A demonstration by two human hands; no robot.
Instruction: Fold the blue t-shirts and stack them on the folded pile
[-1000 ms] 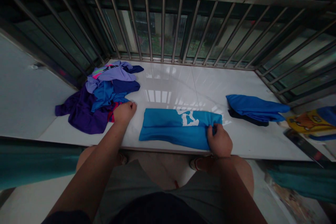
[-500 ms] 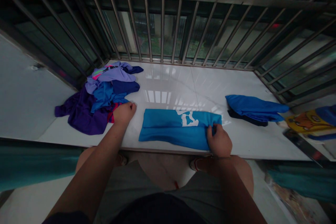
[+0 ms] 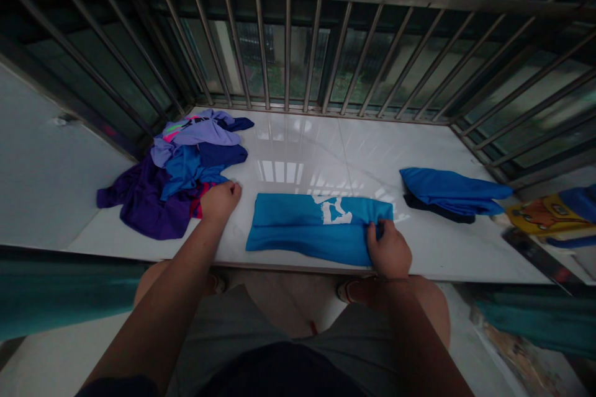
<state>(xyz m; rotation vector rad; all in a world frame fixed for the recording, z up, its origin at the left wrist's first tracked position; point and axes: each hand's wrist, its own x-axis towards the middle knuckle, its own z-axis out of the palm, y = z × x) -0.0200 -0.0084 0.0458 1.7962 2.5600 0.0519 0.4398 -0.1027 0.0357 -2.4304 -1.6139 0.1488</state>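
the right hand (image 3: 390, 252) pinches the right end of the folded teal shirt (image 3: 310, 228), which lies as a flat band on the table (image 3: 307, 149) near its front edge, while the left hand (image 3: 220, 200), fingers curled, rests on the table just left of the shirt, touching the heap of clothes (image 3: 179, 177). judged risk: the glossy, slick table lets the thin soft cloth slide or the fold spring open, as only one end is held. right of the shirt lies a folded blue garment (image 3: 449, 192), limp and smooth.

Glossy white tile ledge (image 3: 326, 149) mirrors the dull metal bars (image 3: 288, 31); the folded teal shirt (image 3: 298, 226) is soft matt cloth.
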